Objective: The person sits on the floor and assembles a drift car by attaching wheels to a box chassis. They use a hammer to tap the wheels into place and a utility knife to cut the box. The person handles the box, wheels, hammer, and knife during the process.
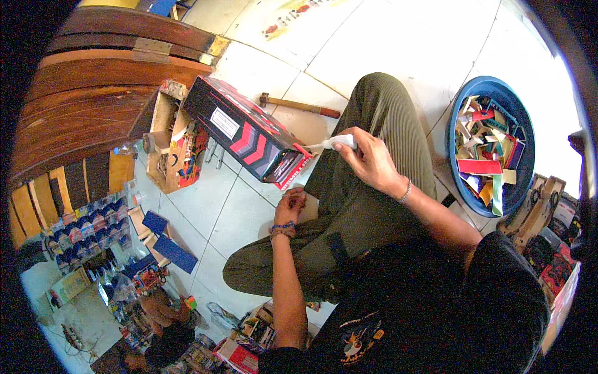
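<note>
A long black box (240,128) with pink and grey chevrons and a white label lies tilted on the floor in front of my crossed legs. Closed around a small white squeeze bottle (344,142) with a narrow nozzle, my right hand (374,162) points it at the box's near end. The nozzle tip is at or very close to a red strip with white print (296,171) along that end. Just below the strip is my left hand (291,209), its fingers curled inward. Whatever those fingers hold, if anything, is hidden.
A hammer (299,106) lies beyond the box. At right stands a blue tub (453,156) of coloured offcuts. A wooden crate-like piece (163,165) and blue panels (176,253) are at left. Another person's arm (163,311) shows lower left, among several small goods.
</note>
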Action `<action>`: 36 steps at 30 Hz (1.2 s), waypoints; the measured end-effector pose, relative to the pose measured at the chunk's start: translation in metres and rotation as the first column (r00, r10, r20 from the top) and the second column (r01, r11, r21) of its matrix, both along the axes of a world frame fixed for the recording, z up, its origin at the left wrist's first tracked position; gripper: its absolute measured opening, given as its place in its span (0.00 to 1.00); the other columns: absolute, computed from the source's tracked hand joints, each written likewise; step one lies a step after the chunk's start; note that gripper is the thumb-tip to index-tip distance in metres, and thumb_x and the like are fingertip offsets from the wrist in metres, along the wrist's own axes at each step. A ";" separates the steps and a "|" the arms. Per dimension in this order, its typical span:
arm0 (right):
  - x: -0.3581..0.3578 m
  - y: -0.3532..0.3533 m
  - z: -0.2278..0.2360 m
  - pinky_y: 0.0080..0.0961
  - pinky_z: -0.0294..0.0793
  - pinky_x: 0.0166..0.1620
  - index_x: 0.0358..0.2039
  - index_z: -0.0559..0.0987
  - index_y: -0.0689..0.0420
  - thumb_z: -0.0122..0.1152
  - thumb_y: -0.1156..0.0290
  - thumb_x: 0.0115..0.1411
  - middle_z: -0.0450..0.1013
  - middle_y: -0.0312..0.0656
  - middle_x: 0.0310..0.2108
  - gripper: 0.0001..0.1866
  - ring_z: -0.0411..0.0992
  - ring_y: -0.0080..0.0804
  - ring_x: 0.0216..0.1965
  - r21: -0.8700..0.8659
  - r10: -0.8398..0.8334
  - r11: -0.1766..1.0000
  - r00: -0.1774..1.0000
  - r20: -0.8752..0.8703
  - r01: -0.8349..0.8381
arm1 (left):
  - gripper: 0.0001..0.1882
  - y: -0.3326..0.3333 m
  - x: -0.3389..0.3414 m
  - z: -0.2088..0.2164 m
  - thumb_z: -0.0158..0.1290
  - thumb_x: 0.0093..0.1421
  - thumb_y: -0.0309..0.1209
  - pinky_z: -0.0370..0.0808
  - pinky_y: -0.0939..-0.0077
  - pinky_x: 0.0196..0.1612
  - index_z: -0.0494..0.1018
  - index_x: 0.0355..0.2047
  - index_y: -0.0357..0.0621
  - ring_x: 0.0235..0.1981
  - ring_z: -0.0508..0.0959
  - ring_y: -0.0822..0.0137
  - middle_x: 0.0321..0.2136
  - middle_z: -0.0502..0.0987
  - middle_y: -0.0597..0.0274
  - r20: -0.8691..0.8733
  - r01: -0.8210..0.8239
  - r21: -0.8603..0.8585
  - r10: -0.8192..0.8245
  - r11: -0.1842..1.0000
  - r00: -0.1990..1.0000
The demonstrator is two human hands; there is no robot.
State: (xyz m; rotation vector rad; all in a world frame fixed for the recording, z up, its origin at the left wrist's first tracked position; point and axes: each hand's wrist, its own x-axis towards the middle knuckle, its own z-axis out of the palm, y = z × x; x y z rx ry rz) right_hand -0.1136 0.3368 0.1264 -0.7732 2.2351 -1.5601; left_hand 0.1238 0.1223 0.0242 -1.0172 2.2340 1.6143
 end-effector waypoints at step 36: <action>-0.005 -0.004 -0.015 0.33 0.71 0.26 0.38 0.77 0.61 0.61 0.66 0.64 0.73 0.48 0.25 0.11 0.72 0.38 0.22 -0.060 0.046 0.997 0.998 -0.044 -0.049 | 0.14 -0.001 0.000 -0.005 0.57 0.66 0.39 0.73 0.77 0.34 0.75 0.49 0.47 0.30 0.78 0.73 0.31 0.81 0.65 0.055 -0.070 0.078 0.065 0.994 0.996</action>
